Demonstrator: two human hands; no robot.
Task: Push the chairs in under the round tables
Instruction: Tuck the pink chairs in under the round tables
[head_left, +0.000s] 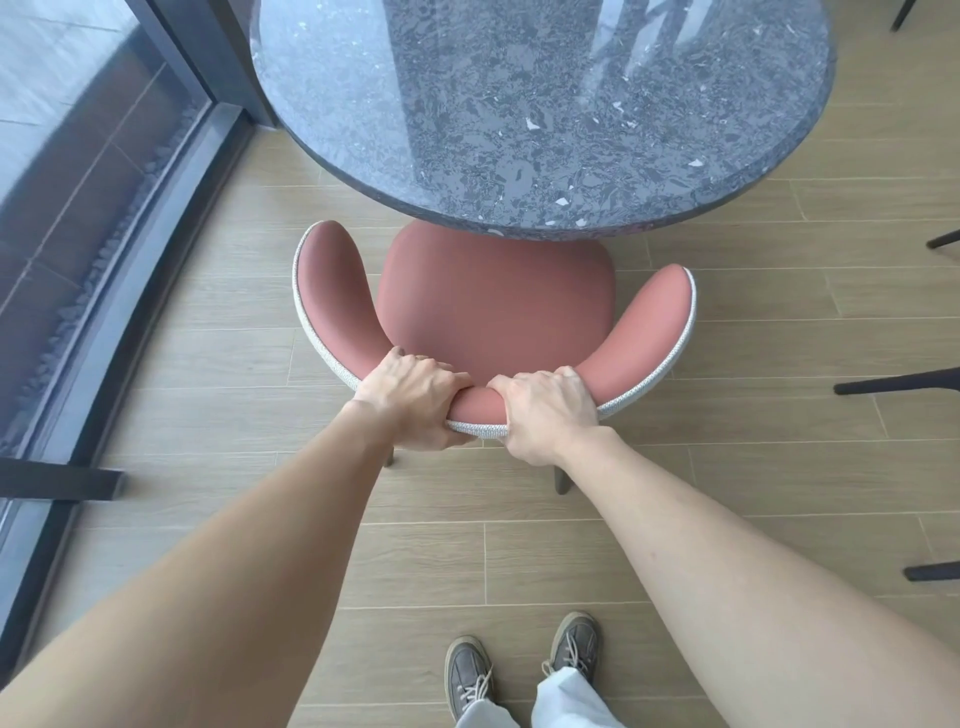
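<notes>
A pink upholstered chair (493, 296) with a curved back trimmed in pale woven fabric stands in front of me. The front of its seat lies under the edge of a round grey speckled stone table (545, 104). My left hand (410, 400) grips the top of the chair back just left of centre. My right hand (545, 415) grips it just right of centre, a short gap between the two. Two dark chair legs show below my hands.
A dark-framed glass wall (130, 270) runs along the left, with a low dark bar (62, 483) jutting onto the wood-plank floor. Dark legs of other furniture (893, 384) stick in from the right edge. My feet in grey shoes (519, 670) stand behind the chair.
</notes>
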